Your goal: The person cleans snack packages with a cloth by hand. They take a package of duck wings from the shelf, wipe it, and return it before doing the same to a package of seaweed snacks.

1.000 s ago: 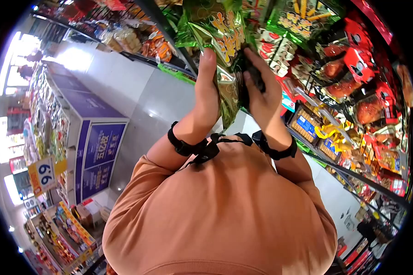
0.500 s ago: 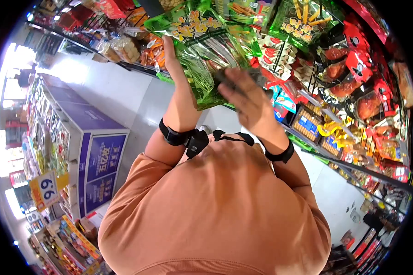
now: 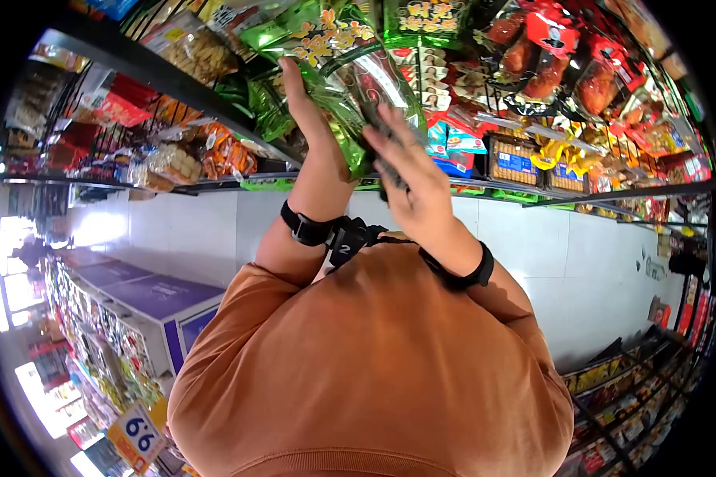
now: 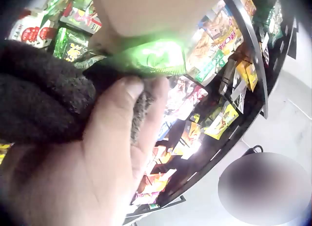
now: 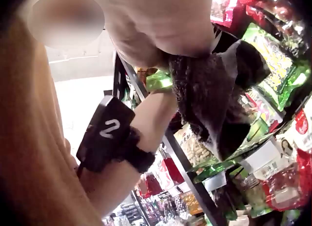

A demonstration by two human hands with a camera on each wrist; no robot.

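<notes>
A shiny green snack bag (image 3: 326, 56) with yellow lettering is in my left hand (image 3: 318, 131), the thumb along its left edge and the other fingers hidden behind it. My right hand (image 3: 422, 187) holds a dark, fuzzy cloth (image 5: 200, 96) at the bag's lower right side. In the left wrist view the thumb pinches that cloth (image 4: 44, 94), close to a bright green corner of the bag (image 4: 156, 57). The right wrist view has the cloth bunched and hanging below the fingers, with the left forearm (image 5: 151, 121) alongside.
Shelves ahead carry green bags (image 3: 426, 20), red-topped meat packs (image 3: 549, 48) and boxed biscuits (image 3: 513, 163). A black shelf post (image 3: 163, 75) stands close to the left hand. Behind on the left is a purple display counter (image 3: 143, 290).
The bag has tilted from a narrow upright view to show its broad front. My right hand has moved along its right side with the cloth. My view has turned, swinging the shelves around.
</notes>
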